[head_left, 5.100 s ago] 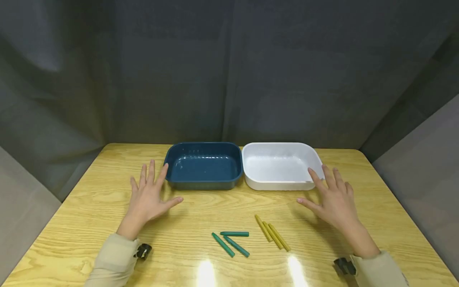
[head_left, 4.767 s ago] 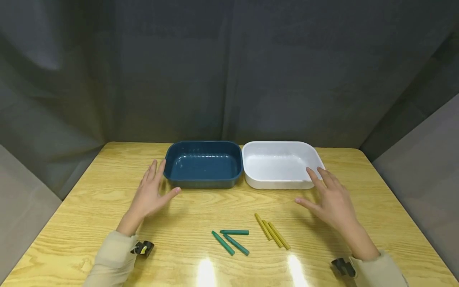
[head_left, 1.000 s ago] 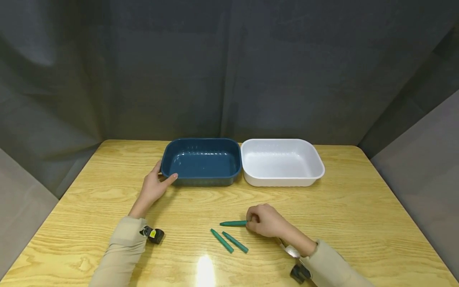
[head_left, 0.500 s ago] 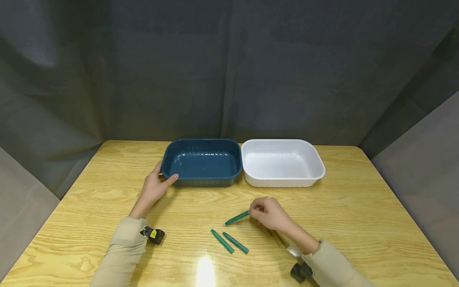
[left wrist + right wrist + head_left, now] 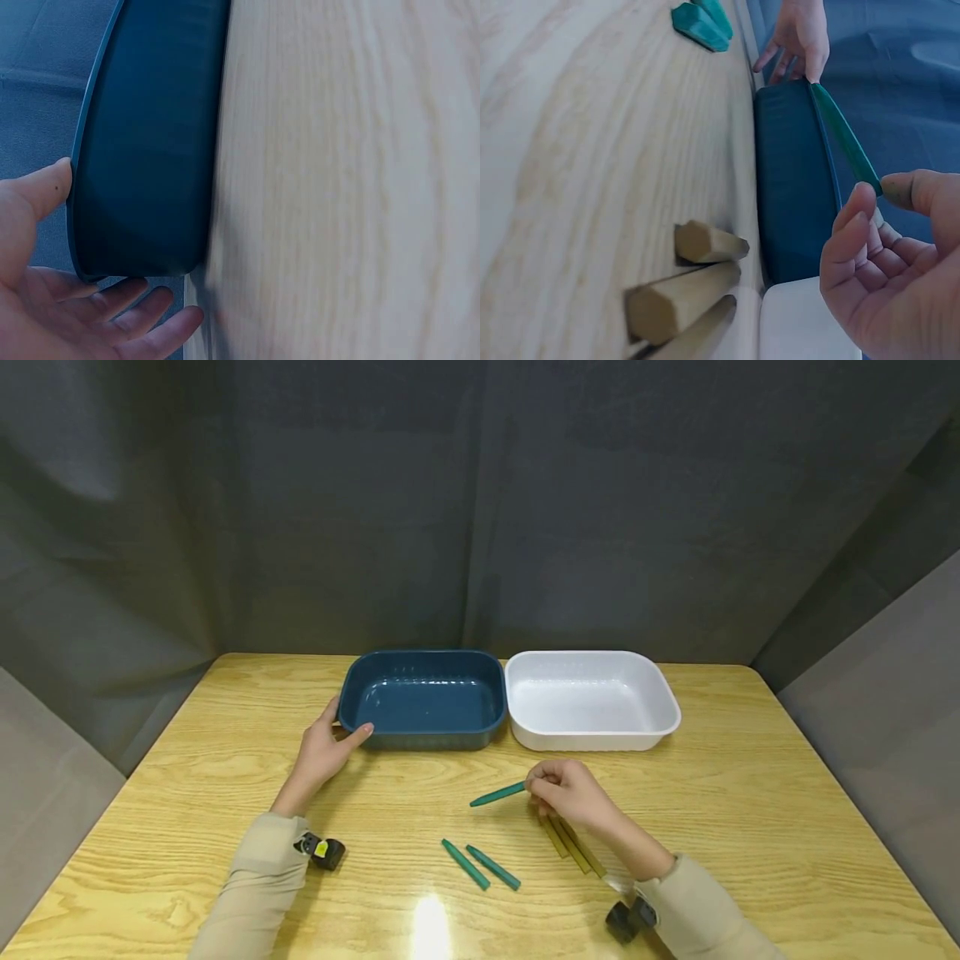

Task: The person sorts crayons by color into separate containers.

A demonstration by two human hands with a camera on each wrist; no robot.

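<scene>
I see my right hand raised a little above the tabletop, its fingers curled, and it pinches one end of a green stick between thumb and fingertips. The stick points to the left from the hand, tilted, with its free end in the air in front of the dark blue tray. My left hand rests at the left front corner of this tray, fingers straight and touching its wall. Two other green sticks lie on the tabletop near the front, and three yellow sticks lie just under my right wrist. The white tray stands beside the blue one, touching it.
</scene>
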